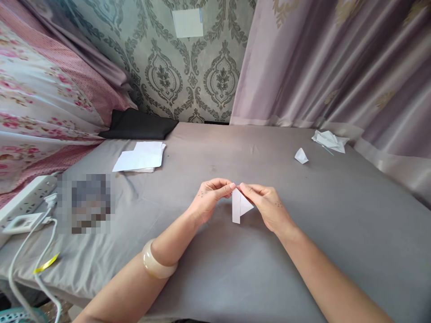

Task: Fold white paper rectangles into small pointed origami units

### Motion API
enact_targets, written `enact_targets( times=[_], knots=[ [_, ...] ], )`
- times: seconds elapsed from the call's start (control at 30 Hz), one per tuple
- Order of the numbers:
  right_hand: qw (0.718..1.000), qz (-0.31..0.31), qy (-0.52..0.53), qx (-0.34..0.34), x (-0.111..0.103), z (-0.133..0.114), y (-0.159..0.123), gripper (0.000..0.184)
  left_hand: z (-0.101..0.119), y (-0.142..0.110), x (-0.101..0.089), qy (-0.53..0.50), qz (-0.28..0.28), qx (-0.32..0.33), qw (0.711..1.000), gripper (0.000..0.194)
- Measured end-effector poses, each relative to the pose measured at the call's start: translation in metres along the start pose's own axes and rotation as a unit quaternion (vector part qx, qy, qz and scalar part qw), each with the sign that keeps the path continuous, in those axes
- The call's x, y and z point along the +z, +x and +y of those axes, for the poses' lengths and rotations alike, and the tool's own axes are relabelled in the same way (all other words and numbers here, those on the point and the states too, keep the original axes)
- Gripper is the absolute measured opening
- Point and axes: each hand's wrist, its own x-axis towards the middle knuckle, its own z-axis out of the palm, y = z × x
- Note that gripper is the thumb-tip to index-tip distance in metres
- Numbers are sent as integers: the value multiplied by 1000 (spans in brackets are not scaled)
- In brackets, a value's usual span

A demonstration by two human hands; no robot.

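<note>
Between my two hands hangs a small folded piece of white paper (236, 208), with a straight strip on its left and a triangular flap on its right. My left hand (212, 197) pinches its top edge between thumb and fingers. From the other side, my right hand (264, 202) pinches the same top edge, the thumbs almost touching. Some of the fingers are hidden behind the paper and the thumbs. The paper is held above the grey cloth (208, 278) that covers the surface. A pale bangle sits on my left forearm.
White paper sheets (141, 157) lie at the back left, near a folded black cloth (139, 124). A small folded paper piece (301, 155) and a paper pile (332, 141) lie at the back right. A power strip (27, 197) with cables and a blurred-out patch are at left.
</note>
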Motion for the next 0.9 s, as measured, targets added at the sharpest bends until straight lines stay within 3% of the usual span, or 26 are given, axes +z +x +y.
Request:
enact_targets(
  times=[0.13,0.27,0.4,0.5,0.6,0.77,0.9],
  knots=[
    [998,-30,43,28,0,0,1,32,-3,1,-1,11,-8,18,1000,19],
    [998,-44,40,14,0,3,1,31,-5,1,0,16,-10,17,1000,21],
    [999,-31,-8,-23,1,6,1,29,-5,-2,5,43,13,18,999,23],
    [999,-11,-31,-21,3,8,1,26,-8,-3,6,107,42,64,991,24],
    [1000,-2,4,8,5,9,3,23,-11,-2,6,139,42,86,986,25],
    [991,2,89,97,6,8,5,22,-12,-1,8,93,13,44,995,26],
    [988,21,100,113,7,11,6,18,-9,-1,10,84,1,19,996,25]
  ],
)
